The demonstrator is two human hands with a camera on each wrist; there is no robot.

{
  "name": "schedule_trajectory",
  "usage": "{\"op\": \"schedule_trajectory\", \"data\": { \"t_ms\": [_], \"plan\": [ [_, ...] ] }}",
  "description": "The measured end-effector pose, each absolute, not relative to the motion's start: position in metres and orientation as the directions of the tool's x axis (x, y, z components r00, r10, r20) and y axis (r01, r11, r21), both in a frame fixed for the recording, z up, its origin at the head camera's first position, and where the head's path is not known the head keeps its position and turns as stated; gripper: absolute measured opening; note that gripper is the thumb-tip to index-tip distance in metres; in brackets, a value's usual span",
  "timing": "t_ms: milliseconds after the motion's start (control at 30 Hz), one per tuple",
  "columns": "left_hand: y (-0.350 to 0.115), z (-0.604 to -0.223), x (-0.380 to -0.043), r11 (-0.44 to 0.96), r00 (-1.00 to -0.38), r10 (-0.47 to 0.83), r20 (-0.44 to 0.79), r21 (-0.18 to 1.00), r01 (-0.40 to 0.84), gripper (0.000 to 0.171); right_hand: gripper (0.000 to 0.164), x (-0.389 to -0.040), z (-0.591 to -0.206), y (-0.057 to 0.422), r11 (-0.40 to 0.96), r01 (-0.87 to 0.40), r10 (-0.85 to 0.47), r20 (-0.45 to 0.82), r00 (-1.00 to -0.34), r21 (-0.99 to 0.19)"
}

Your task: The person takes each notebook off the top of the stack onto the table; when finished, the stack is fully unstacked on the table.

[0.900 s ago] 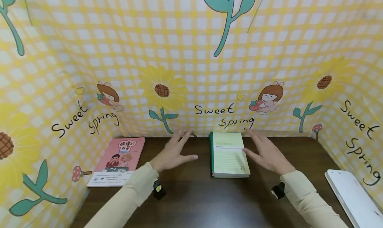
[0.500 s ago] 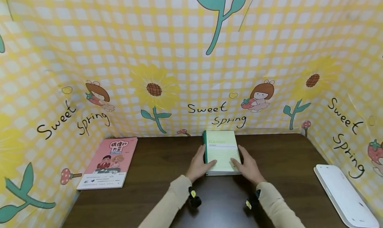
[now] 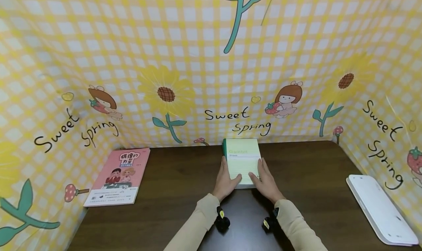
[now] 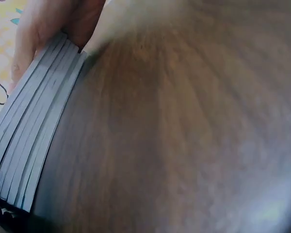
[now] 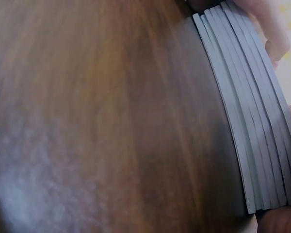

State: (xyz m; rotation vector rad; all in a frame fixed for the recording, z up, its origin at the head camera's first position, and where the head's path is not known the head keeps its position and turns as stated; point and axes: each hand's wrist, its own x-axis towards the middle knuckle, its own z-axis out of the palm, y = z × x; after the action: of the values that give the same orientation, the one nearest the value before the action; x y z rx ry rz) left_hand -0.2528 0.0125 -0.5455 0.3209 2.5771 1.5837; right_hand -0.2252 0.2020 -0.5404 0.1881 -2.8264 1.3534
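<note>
A stack of several pale green notebooks (image 3: 243,159), the top cover reading "Gambit", stands at the back middle of the table with a green spine side on its left. My left hand (image 3: 226,180) grips its left side, the thumb lying on the top cover. From the right, my right hand (image 3: 266,179) holds it the same way, thumb on top. Both wrist views show the layered page edges of the notebooks (image 4: 36,121) (image 5: 252,111) between the two hands. Whether the stack is off the table at all, I cannot tell.
A pink book (image 3: 120,174) with cartoon figures lies at the table's left. On the right edge sits a flat white object (image 3: 382,209). The dark wooden table (image 3: 178,177) is bounded by a yellow checked cloth (image 3: 197,53) at the back and sides.
Both hands came in from either side of the notebook stack, spread and apart from each other, and now grip it by its sides. The head view has shifted slightly.
</note>
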Motion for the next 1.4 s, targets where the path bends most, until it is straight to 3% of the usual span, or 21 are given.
{"op": "schedule_trajectory", "data": {
  "t_ms": [200, 533, 700, 800, 967, 1167, 1400],
  "plan": [
    [0.009, -0.532, -0.255, 0.329, -0.974, 0.224, -0.016, 0.943, 0.060, 0.092, 0.084, -0.227, -0.543, 0.198, 0.641, -0.114, -0.112, 0.054, -0.992, -0.759],
    [0.014, -0.494, -0.252, 0.302, -0.970, 0.236, 0.060, 0.944, 0.132, 0.083, 0.083, -0.228, -0.544, 0.195, 0.650, -0.134, -0.125, 0.069, -0.990, -0.748],
    [0.015, -0.488, -0.254, 0.379, -0.962, 0.234, 0.140, 0.898, 0.223, 0.072, 0.082, -0.229, -0.547, 0.189, 0.622, -0.136, -0.129, 0.071, -0.989, -0.771],
    [0.009, -0.495, -0.259, 0.444, -0.977, 0.184, 0.107, 0.878, 0.180, 0.067, 0.082, -0.228, -0.550, 0.185, 0.605, -0.149, -0.141, 0.079, -0.987, -0.782],
    [-0.019, -0.492, -0.262, 0.343, -0.998, 0.056, -0.013, 0.939, 0.007, 0.069, 0.065, -0.226, -0.554, 0.187, 0.609, -0.203, -0.163, 0.129, -0.978, -0.767],
    [-0.084, -0.473, -0.252, 0.292, -1.000, 0.003, 0.020, 0.956, 0.020, 0.069, 0.056, -0.226, -0.552, 0.201, 0.666, -0.255, -0.175, 0.186, -0.967, -0.701],
    [-0.131, -0.508, -0.242, 0.345, -0.997, 0.014, -0.071, 0.937, -0.061, 0.067, 0.055, -0.223, -0.544, 0.207, 0.665, -0.243, -0.163, 0.181, -0.970, -0.706]
  ]
}}
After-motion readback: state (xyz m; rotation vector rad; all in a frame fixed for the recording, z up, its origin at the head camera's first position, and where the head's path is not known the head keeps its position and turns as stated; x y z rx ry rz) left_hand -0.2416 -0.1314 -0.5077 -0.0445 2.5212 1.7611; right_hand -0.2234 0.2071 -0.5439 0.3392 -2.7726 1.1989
